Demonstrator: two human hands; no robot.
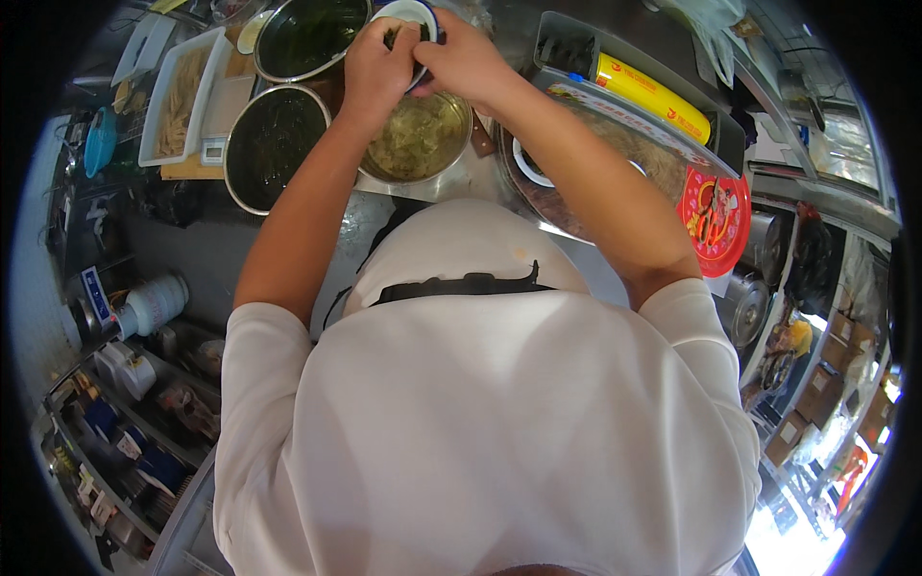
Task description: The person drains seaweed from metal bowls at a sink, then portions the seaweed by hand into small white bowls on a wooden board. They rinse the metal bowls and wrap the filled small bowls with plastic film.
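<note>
My left hand (380, 63) and my right hand (464, 61) meet at the top of the head view, thumbs close together. Dark green leafy matter (391, 39) shows in the curl of my left hand. My right hand's fingers are bent beside a white bowl (405, 10) with a blue rim; its grip is hidden. The bowl sits behind and partly beneath both hands. Below them stands a metal basin (421, 137) of yellowish-green liquid. Two more metal basins, one at the front (277, 144) and one behind it (311, 36), hold dark green contents in liquid.
A white tray (150, 122) of tan strips and a scale (213, 150) lie left. Right are a knife handle (482, 137), a round board (562, 209), a box with a yellow film roll (652, 97) and a red tray (731, 248) with scissors. A gas cylinder (155, 306) stands lower left.
</note>
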